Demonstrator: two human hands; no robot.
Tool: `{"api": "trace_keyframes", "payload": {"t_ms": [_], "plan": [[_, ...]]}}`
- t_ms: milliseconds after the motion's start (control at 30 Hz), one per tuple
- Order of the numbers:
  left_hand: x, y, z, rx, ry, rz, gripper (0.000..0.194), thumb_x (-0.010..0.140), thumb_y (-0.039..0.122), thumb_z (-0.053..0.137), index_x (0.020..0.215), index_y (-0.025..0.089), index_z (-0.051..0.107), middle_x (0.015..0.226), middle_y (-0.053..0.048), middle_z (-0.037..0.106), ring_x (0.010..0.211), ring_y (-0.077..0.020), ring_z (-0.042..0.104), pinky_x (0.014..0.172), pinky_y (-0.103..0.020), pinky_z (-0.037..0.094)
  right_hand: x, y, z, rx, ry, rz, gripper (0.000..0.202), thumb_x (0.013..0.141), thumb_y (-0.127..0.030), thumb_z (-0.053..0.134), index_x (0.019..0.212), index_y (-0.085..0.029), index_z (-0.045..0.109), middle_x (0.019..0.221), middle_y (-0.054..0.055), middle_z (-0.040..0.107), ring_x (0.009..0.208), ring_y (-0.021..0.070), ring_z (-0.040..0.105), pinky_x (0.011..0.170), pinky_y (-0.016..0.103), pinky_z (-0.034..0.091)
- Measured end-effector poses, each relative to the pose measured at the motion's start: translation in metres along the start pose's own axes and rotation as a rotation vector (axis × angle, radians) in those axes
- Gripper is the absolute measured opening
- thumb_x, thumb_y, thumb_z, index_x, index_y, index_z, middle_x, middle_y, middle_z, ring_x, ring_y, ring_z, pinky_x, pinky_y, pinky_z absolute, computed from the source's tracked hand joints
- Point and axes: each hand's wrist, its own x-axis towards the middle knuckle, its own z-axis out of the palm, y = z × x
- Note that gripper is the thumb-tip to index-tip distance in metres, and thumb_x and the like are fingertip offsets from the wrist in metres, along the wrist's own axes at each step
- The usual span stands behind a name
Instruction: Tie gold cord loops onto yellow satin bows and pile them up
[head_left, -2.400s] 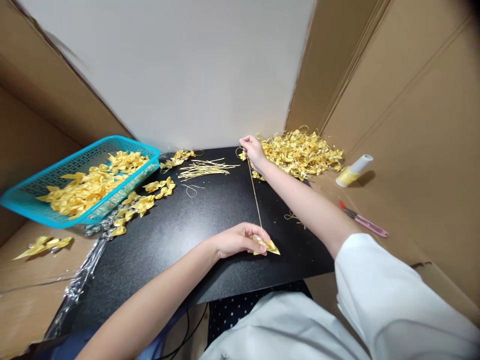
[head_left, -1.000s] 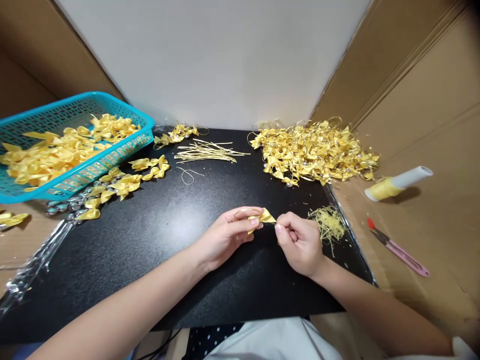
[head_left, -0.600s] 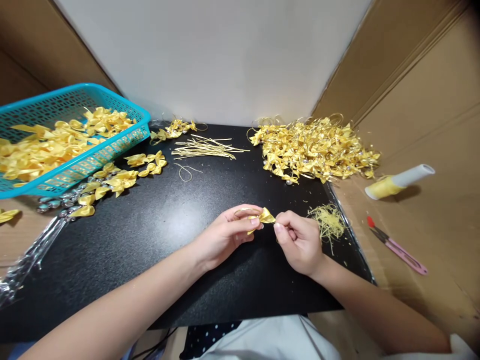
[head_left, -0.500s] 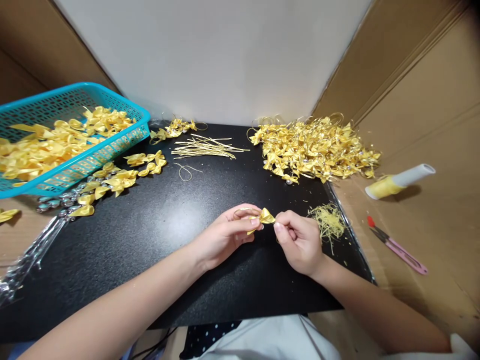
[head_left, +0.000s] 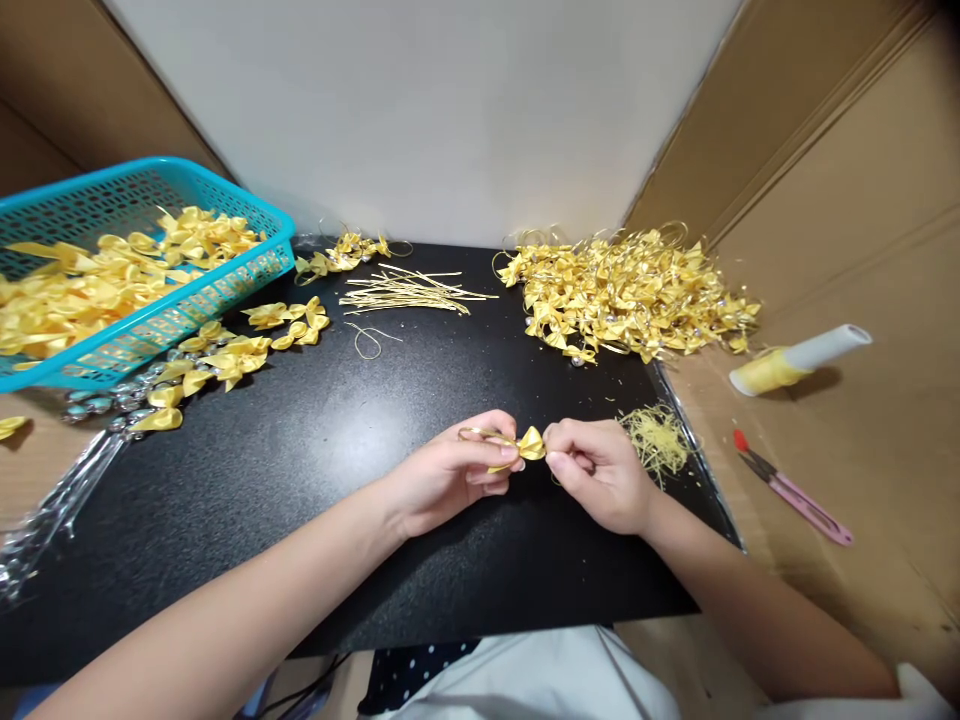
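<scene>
Between my two hands, above the black tabletop (head_left: pixel 315 540), is a yellow ribbon bow (head_left: pixel 532 444). My left hand (head_left: pixel 465 462) pinches the bow between thumb and fingers. A loop of gold cord (head_left: pixel 480 432) curves out over those fingers. On the bow's other side my right hand (head_left: pixel 600 470) is closed, thumb against curled fingers, touching the bow's right end. Whatever thin piece it grips there is hidden. A heap of finished-looking bows with gold loops and small bells (head_left: pixel 630 290) lies behind my right hand.
A turquoise basket (head_left: pixel 282 235) of yellow bows stands at left, beside bows and silvery beaded strands (head_left: pixel 82 480). Gold cord lengths (head_left: pixel 420 292) lie in the middle. At right are thread scraps (head_left: pixel 660 440), pink-handled snips (head_left: pixel 806 505) and a white tube wound with yellow (head_left: pixel 825 347).
My right hand has shifted slightly left, closer to my left hand, and its fingers cover more of the bow's end. The bow has turned a little. The view has moved slightly.
</scene>
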Motion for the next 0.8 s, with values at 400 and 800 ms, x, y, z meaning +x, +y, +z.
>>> {"api": "trace_keyframes", "payload": {"t_ms": [400, 800], "plan": [[-0.001, 0.0, 0.0, 0.062, 0.019, -0.077, 0.019, 0.062, 0.013, 0.075, 0.065, 0.014, 0.057, 0.058, 0.003, 0.057, 0.043, -0.0011, 0.026, 0.05, -0.021, 0.022, 0.007, -0.005, -0.012, 0.037, -0.206, 0.052, 0.022, 0.085, -0.018, 0.046, 0.064, -0.019, 0.042, 0.054, -0.007, 0.037, 0.046, 0.0054, 0.031, 0.045, 0.019, 0.025], [-0.001, 0.001, -0.001, 0.067, 0.031, -0.138, 0.02, 0.061, 0.011, 0.074, 0.065, 0.015, 0.055, 0.055, 0.004, 0.056, 0.042, -0.0008, 0.024, 0.05, -0.02, 0.021, 0.006, -0.002, -0.01, 0.092, -0.225, 0.087, 0.022, 0.086, -0.018, 0.048, 0.064, -0.018, 0.044, 0.055, -0.007, 0.036, 0.047, 0.0047, 0.03, 0.046, 0.018, 0.026]]}}
